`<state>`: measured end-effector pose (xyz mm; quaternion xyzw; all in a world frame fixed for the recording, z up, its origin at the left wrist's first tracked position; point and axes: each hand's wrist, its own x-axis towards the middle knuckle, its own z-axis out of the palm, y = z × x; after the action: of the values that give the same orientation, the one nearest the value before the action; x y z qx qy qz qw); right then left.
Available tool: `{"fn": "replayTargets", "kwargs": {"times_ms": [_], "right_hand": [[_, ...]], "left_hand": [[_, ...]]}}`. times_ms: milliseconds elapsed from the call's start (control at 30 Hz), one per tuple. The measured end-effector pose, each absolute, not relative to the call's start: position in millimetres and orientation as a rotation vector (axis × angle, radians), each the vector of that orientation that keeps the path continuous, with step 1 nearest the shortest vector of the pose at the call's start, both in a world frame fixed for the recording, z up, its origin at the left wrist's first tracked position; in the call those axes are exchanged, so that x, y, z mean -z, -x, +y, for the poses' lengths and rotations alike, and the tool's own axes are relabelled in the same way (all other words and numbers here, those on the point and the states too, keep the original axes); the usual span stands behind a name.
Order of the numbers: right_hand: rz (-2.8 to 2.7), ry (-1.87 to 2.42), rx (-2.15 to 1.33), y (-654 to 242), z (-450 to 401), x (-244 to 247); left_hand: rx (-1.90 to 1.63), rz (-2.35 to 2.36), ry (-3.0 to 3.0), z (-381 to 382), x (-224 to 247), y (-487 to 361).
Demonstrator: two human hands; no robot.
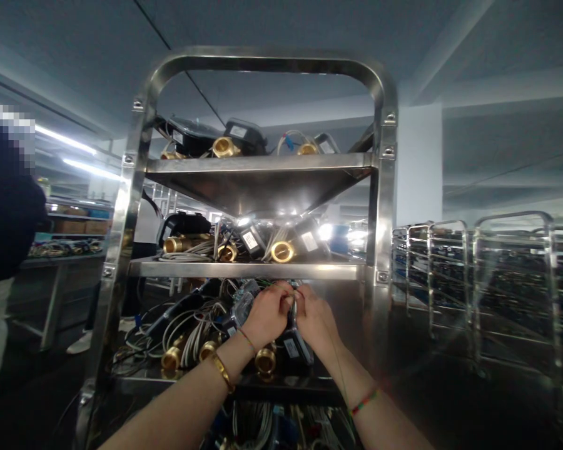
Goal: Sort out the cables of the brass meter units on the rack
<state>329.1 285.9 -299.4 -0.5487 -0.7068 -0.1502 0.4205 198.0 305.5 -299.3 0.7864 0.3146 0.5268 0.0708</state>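
My left hand and my right hand meet over a lower cart shelf, fingertips pinched close together. A thin green wire passes between them and trails down along my right forearm. Just beneath my fingers stands a black meter box with a white label. Beside my left wrist, a brass pipe fitting points towards me. Left of my left hand is a unit with a clear cover. Coiled grey cables and more brass fittings lie further left. The fingers hide the wire's end.
The steel cart has several shelves bearing brass-fitted meters, such as one up top. Its upright posts flank my arms. A person in dark clothing stands at the left. More loaded racks stand at the right.
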Motion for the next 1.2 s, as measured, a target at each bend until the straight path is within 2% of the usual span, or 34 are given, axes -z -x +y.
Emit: {"fn": "replayTargets", "kwargs": {"times_ms": [233,300,400,467,600,700,767,833,900,1067,1200], "right_hand": [[-1.795,1.382,0.392,-331,287,300],[-1.763,1.372,0.231,-330,292,300],[-1.613,1.338,-0.289,-330,297,299],[-1.584,1.276,-0.394,-331,297,298],[-1.819,1.267,0.189,-336,290,296],[-1.89,1.289,0.341,-334,288,297],[-1.829,1.237,0.125,-331,290,297],[-1.702,1.238,-0.268,-328,293,296],[-1.627,1.249,-0.406,-328,295,295],[-1.829,1.356,0.349,-336,286,293],[-1.933,1.394,0.51,-337,281,295]], "left_hand": [[-1.099,1.228,-2.939,301,281,-189],[-1.073,1.272,-3.057,299,282,-190],[-1.176,1.232,-3.251,300,284,-192],[-1.213,1.22,-3.183,305,282,-190],[-1.156,1.182,-2.733,319,274,-183],[-1.075,1.12,-2.714,319,271,-178],[-1.112,1.106,-2.894,314,273,-178],[-1.217,1.115,-3.075,308,276,-180],[-1.271,1.146,-3.08,306,277,-183],[-1.159,1.043,-2.623,318,274,-184],[-1.103,1.035,-2.402,320,276,-182]]}}
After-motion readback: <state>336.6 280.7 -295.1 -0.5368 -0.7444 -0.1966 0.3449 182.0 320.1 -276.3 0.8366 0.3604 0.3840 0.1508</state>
